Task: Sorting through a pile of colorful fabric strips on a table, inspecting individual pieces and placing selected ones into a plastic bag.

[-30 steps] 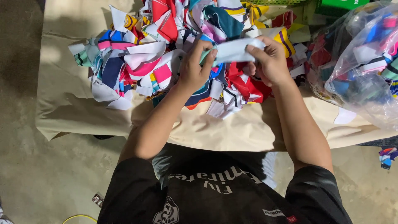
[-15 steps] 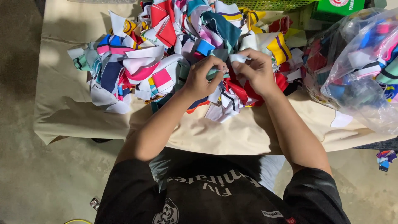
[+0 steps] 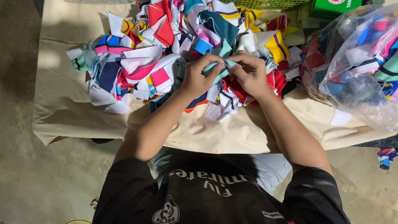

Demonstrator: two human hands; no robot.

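Pinching one teal fabric strip [image 3: 219, 68] in left hand [image 3: 197, 76] and right hand [image 3: 251, 74], near the scrap pile [image 3: 166, 49]; folding step, needs aligned edges.

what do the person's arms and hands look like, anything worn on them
Both arms are bare from the short sleeves of a black T-shirt with white print. The left hand and right hand wear no gloves; no rings, watch or bracelets are visible.

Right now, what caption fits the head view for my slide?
Both hands, left hand and right hand, pinch a pale teal fabric strip over a pile of colourful fabric scraps.
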